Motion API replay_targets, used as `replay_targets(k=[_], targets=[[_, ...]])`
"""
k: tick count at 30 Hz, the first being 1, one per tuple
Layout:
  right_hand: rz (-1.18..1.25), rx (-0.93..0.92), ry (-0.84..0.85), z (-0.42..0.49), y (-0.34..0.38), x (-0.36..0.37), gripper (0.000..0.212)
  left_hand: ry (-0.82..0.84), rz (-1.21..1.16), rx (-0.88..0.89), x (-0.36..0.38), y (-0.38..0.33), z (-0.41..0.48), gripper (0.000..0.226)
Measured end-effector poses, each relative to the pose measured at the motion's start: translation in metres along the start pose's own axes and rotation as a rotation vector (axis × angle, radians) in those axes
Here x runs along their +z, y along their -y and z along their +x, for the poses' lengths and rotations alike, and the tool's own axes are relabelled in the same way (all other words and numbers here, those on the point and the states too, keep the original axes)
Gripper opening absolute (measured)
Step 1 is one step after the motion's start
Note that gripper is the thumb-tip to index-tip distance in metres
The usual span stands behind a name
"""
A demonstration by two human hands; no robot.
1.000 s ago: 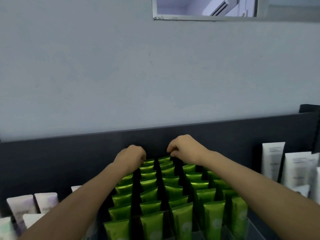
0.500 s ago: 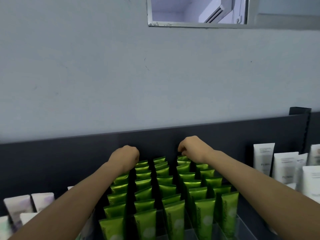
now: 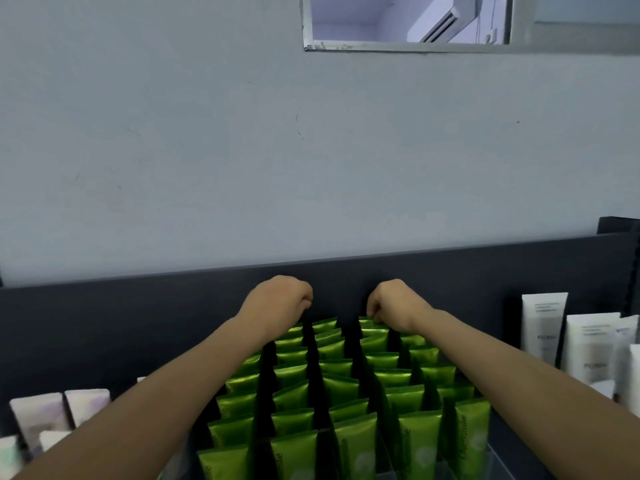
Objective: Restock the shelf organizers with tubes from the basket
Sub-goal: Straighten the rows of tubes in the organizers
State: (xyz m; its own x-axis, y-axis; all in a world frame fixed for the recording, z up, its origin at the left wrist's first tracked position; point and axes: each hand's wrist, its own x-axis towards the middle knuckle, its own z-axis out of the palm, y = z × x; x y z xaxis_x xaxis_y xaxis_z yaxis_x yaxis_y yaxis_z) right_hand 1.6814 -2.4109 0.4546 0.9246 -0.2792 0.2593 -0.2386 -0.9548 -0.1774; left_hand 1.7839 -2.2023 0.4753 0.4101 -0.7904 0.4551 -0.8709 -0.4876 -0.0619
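Observation:
Several rows of green tubes (image 3: 332, 386) stand upright in a clear shelf organizer (image 3: 498, 459) on the dark shelf. Both my arms reach over them to the back. My right hand (image 3: 394, 306) has its fingers curled down and pinches the top edge of the rearmost green tube (image 3: 372, 325) in the third row from the left. My left hand (image 3: 277, 299) is a loose fist above the rear of the left rows, and no tube shows in it. The basket is out of view.
The shelf's dark back panel (image 3: 450, 271) rises right behind the hands, with a grey wall above it. White tubes (image 3: 543, 323) stand to the right of the green rows. Pale lilac-printed tubes (image 3: 38, 417) stand at the left.
The hands have spread apart along the back of the rows. The right hand moved from the middle rows to a row further right. The left hand rose slightly.

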Motion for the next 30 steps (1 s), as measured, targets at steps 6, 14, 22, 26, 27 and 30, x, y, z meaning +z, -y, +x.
replay_targets(k=[6,14,22,26,27,30], targets=[[0.036,-0.065,0.029,0.003,0.005,0.003,0.017,0.019,-0.036,0.055,0.003,-0.023,0.011,0.02],[0.021,-0.057,0.017,-0.011,-0.002,-0.015,0.013,0.08,-0.089,0.052,0.008,-0.039,0.022,0.018],[0.031,-0.106,0.067,-0.015,0.003,-0.008,0.015,0.141,-0.111,0.069,0.013,-0.05,0.026,0.017],[0.066,-0.117,0.049,-0.012,0.005,-0.004,0.015,0.13,-0.123,0.041,0.012,-0.045,0.025,0.018],[0.069,-0.12,0.049,-0.012,0.005,-0.002,0.015,0.133,-0.132,0.041,0.012,-0.045,0.025,0.018],[0.085,-0.109,0.052,-0.013,0.006,-0.005,0.018,0.147,-0.15,0.072,0.01,-0.048,0.022,0.016]])
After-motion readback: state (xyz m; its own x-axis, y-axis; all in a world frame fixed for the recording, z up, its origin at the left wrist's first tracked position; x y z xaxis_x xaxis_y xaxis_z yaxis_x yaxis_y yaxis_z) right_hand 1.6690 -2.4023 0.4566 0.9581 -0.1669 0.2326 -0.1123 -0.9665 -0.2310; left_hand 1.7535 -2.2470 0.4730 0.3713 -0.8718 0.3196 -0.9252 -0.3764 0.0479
